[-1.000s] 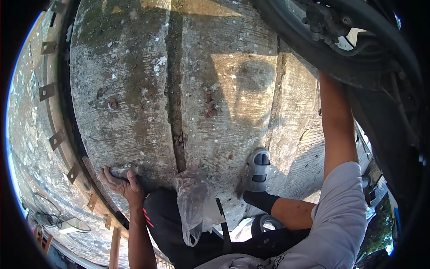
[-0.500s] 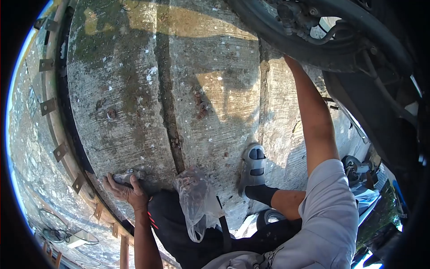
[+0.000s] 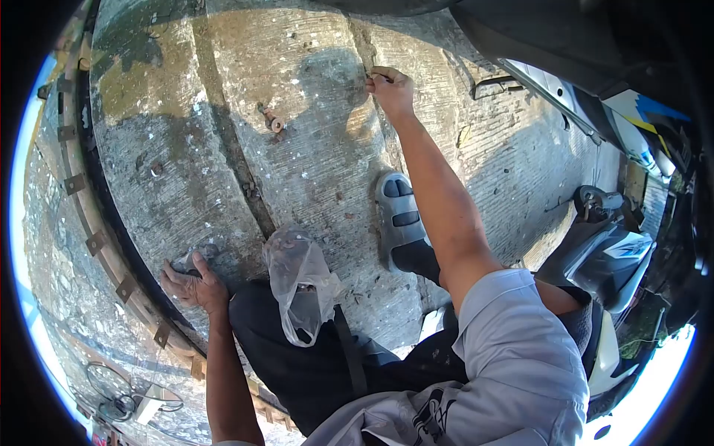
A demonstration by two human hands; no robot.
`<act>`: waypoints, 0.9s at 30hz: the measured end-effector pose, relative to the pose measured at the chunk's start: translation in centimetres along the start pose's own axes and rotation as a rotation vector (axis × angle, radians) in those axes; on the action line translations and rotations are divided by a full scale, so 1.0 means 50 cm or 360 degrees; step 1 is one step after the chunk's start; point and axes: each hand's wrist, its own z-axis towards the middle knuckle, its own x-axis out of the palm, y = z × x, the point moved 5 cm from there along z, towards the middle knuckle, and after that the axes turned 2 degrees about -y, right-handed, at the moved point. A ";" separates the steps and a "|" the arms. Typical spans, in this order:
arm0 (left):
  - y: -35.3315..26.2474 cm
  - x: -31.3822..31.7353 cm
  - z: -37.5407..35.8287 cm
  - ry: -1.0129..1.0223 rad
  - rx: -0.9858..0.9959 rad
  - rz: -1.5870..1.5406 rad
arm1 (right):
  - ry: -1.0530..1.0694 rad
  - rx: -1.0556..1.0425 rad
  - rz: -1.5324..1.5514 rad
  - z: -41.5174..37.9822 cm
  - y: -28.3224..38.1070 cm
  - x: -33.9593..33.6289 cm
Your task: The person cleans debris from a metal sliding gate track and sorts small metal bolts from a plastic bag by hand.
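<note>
My left hand (image 3: 195, 288) rests low at the left on the concrete edge, thumb and fingers curled around a greyish, partly shiny lump (image 3: 199, 255) whose kind I cannot make out. Farther forward, my right hand (image 3: 392, 91) hovers over or touches the concrete floor (image 3: 297, 171). Its fingers are pinched together, and a small dark bit shows by the fingertips, too small to name. A rusty bolt-like piece (image 3: 272, 120) lies on the floor to the left of that hand. A clear plastic bag (image 3: 301, 279) sits by my knee, between my arms.
The dark underside of a motorcycle (image 3: 580, 52) overhangs the upper right, with a metal loop (image 3: 497, 85) below it. My sandalled foot (image 3: 401, 215) stands on the concrete. A rail with metal tabs (image 3: 95, 241) curves along the left. Grey-black bodywork (image 3: 602, 256) sits at the right.
My right hand has come out from behind the motorcycle wheel and moved left over the floor, fingers now visible. The view has shifted, so the wheel is mostly out of sight. My left hand stays put.
</note>
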 end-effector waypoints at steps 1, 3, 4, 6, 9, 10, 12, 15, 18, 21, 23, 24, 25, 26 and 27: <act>0.000 0.001 0.001 -0.0004 -0.0011 0.0003 | 0.0031 0.0104 0.0258 -0.027 -0.011 0.011; 0.009 0.006 -0.002 0.0004 -0.0032 0.0012 | 0.0082 0.0318 0.0766 -0.078 -0.037 0.028; 0.016 0.012 -0.002 0.0019 -0.0040 0.0044 | 0.0147 0.0360 0.0799 -0.100 -0.044 0.040; 0.005 0.015 -0.006 0.0063 -0.0092 0.0012 | 0.0267 0.0441 0.0869 -0.145 -0.037 0.049; 0.007 0.013 -0.003 0.0071 -0.0139 0.0038 | 0.0322 0.0472 0.1021 -0.228 -0.002 0.062; 0.009 0.016 -0.002 0.0060 -0.0144 0.0058 | 0.0400 0.0483 0.1031 -0.242 0.003 0.069; 0.013 0.014 0.003 0.0045 -0.0144 0.0073 | 0.0562 0.0507 0.1066 -0.273 0.028 0.088; 0.012 0.016 -0.005 0.0025 -0.0131 0.0049 | 0.0835 0.0489 0.1099 -0.302 0.066 0.115; 0.016 0.017 -0.004 -0.0044 -0.0061 0.0038 | 0.0954 0.0487 0.1219 -0.316 0.082 0.152; 0.018 0.019 -0.005 -0.0028 -0.0087 0.0074 | 0.0967 0.0588 0.1256 -0.322 0.081 0.178; 0.017 0.017 -0.005 -0.0030 -0.0082 0.0078 | 0.0917 0.0457 0.0773 -0.302 0.057 0.199; 0.015 0.014 -0.004 -0.0025 -0.0085 0.0070 | 0.0878 0.0321 0.0399 -0.286 0.046 0.212; 0.014 0.013 -0.003 -0.0019 -0.0085 0.0063 | 0.0832 0.0181 0.0031 -0.274 0.032 0.222; 0.014 0.012 -0.003 -0.0034 -0.0068 0.0036 | 0.0729 -0.0146 -0.0418 -0.278 0.046 0.231; 0.013 0.012 -0.002 -0.0031 -0.0070 0.0044 | 0.0642 -0.0312 -0.0652 -0.271 0.044 0.246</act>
